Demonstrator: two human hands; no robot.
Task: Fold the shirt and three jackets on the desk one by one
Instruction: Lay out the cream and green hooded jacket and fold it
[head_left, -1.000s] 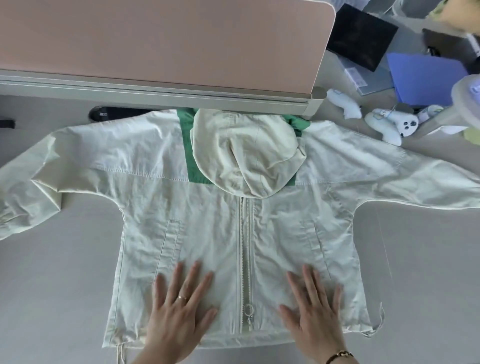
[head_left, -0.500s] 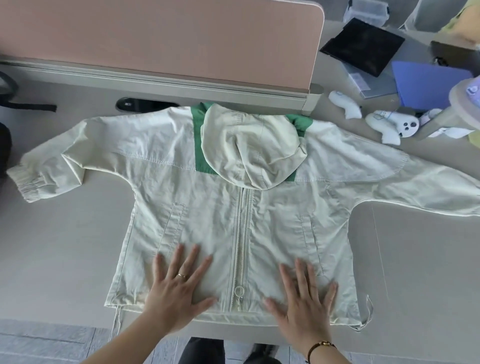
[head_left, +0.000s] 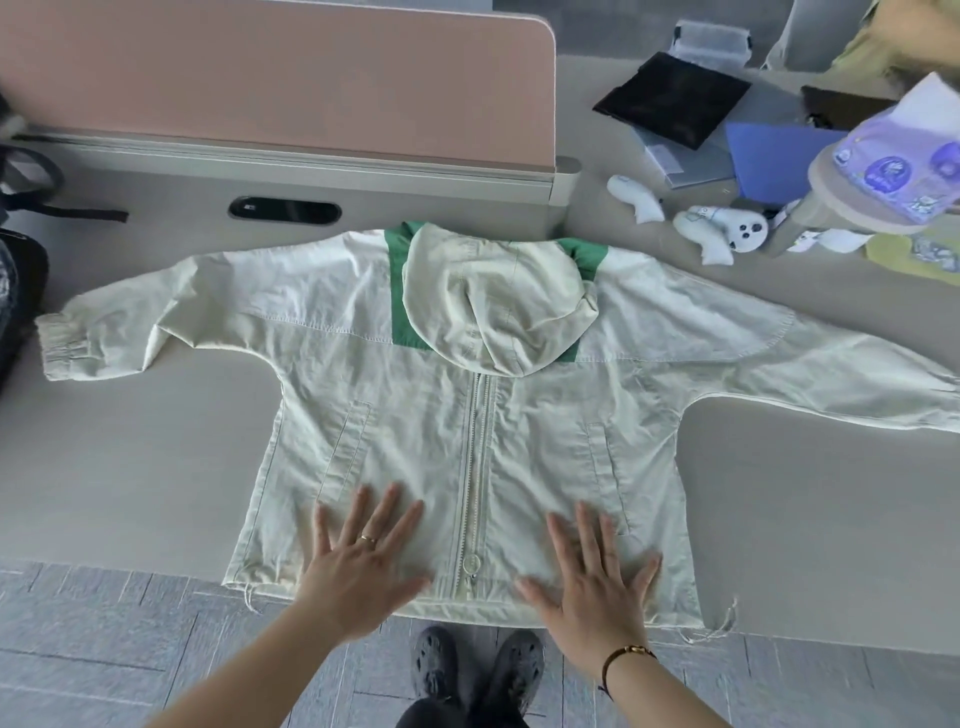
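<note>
Hooded jacket (head_left: 415, 415), flat on desk (head_left: 130, 467): your hands, left (head_left: 363, 566) and right (head_left: 597, 582), press spread-fingered beside its zipper (head_left: 475, 467); overhanging hem may slide off.

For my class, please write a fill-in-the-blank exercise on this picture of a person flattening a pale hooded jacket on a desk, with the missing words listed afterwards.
1. The pale cream hooded jacket lies spread on the grey desk with its zip fully ____.
2. The left hand and right hand press flat on the jacket, one on each side of the ____.
3. The panel behind the cream hood is coloured ____.
4. A gold ring sits on the ____ hand.

Missing words: closed; zip; green; left
</note>
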